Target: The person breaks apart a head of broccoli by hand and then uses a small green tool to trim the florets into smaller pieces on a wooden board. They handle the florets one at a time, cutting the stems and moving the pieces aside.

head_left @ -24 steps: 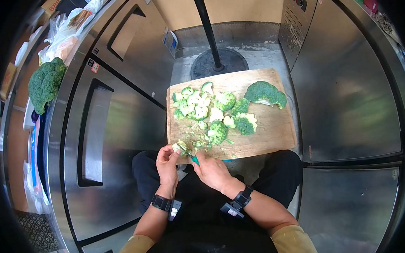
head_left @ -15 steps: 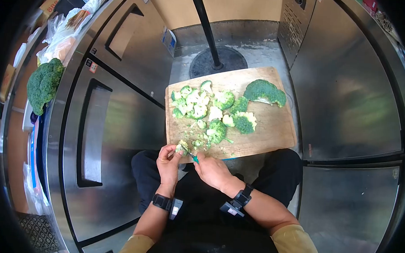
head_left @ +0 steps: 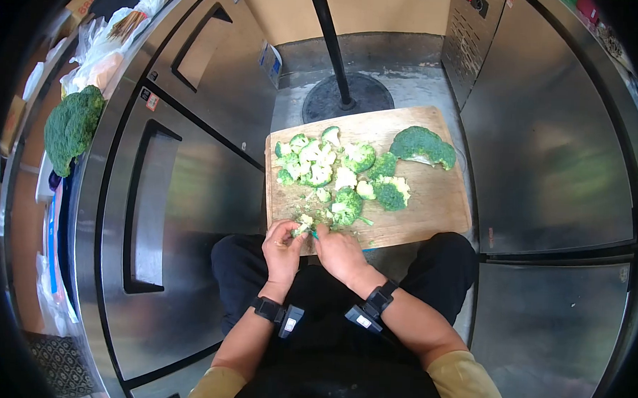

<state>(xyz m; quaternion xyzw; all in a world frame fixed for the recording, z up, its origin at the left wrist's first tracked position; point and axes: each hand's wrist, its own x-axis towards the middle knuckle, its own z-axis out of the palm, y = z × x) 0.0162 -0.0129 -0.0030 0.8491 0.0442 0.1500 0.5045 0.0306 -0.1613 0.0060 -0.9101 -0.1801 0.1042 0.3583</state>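
My left hand [head_left: 283, 249] pinches a small broccoli floret [head_left: 304, 223] above the near edge of a wooden cutting board [head_left: 432, 211]. Close beside it, my right hand [head_left: 340, 253] is closed around a knife with a green handle [head_left: 314, 234]; its blade is mostly hidden between the hands. Cut florets [head_left: 310, 159] lie heaped on the left of the board. Nearer to my hands rests a larger broccoli piece [head_left: 346, 206] among green crumbs. A big broccoli crown [head_left: 422, 146] sits at the far right, with another chunk [head_left: 390, 193] before it.
The board lies over my knees. Steel refrigerator doors stand at left [head_left: 198, 186] and right [head_left: 548, 159]. Behind the board, a black pole rises from a round base [head_left: 347, 98]. A whole broccoli head [head_left: 73, 130] and plastic bags [head_left: 100, 65] are on the left counter.
Both hands have shifted slightly up and right, with the floret now over the board's near edge. They are closer together, and less of the knife shows. The broccoli on the board stays put.
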